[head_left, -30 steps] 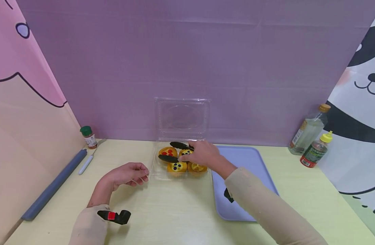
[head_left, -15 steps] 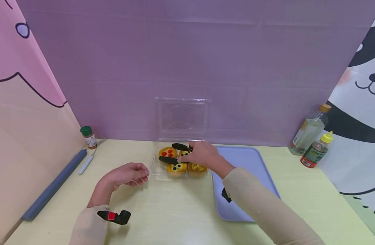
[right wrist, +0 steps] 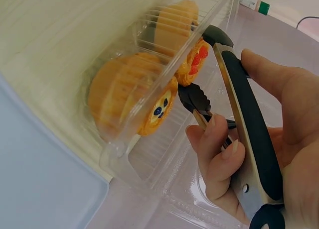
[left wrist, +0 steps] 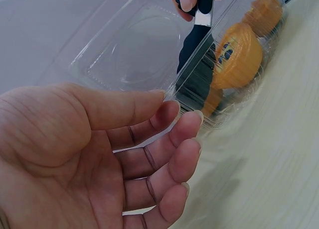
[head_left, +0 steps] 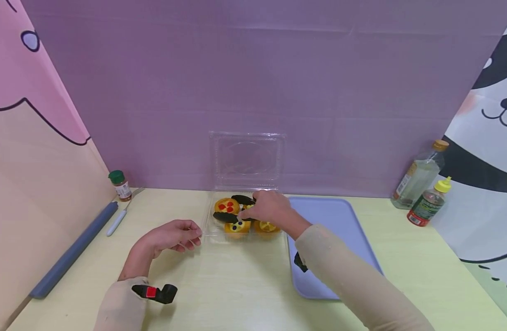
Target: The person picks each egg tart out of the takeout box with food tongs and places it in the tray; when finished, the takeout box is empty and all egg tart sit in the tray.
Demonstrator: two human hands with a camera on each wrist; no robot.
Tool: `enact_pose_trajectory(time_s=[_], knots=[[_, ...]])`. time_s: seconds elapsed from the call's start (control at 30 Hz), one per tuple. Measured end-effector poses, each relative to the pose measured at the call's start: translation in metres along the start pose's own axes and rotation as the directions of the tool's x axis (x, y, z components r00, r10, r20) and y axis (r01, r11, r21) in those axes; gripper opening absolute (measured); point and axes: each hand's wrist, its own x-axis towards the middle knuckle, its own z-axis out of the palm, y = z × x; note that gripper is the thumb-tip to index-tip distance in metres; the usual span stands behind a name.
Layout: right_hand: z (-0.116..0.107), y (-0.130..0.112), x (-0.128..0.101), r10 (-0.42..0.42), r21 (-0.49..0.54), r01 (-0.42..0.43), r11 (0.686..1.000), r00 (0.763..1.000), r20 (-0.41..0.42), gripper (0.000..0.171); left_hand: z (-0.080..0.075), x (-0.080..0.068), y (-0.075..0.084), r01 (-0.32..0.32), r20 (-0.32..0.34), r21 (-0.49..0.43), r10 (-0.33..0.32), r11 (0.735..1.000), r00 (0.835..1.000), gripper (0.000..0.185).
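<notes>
Labels on the bottles (head_left: pixel 418 179), perhaps printed, too small to read.

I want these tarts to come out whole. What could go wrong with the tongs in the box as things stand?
The tongs held by the right hand straddle a blueberry tart packed tight against its neighbours, so a hard squeeze might crush it or scuff the strawberry tart. The left hand only touches the clear box at its edge, so the light box could slide or lift.

Beige long sleeves, black wrist-worn camera mounts, one with red marking.
</notes>
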Motion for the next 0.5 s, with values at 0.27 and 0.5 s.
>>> enact_pose_trajectory(time_s=[0.27,0.5], knots=[[-0.0048,-0.0028,0.0014,0.015,-0.012,-0.015,1.000,1.000,0.023,0.069,-0.0011,0.0006,-0.0008,-0.005,0.000,-0.002,0.005,1.000,1.000,0.029],[-0.0056,-0.0056,0.0042,0.015,-0.018,-0.015,1.000,0.999,0.032,0.052,-0.0010,0.0001,-0.0011,-0.006,0.006,-0.009,0.006,1.000,1.000,0.029]])
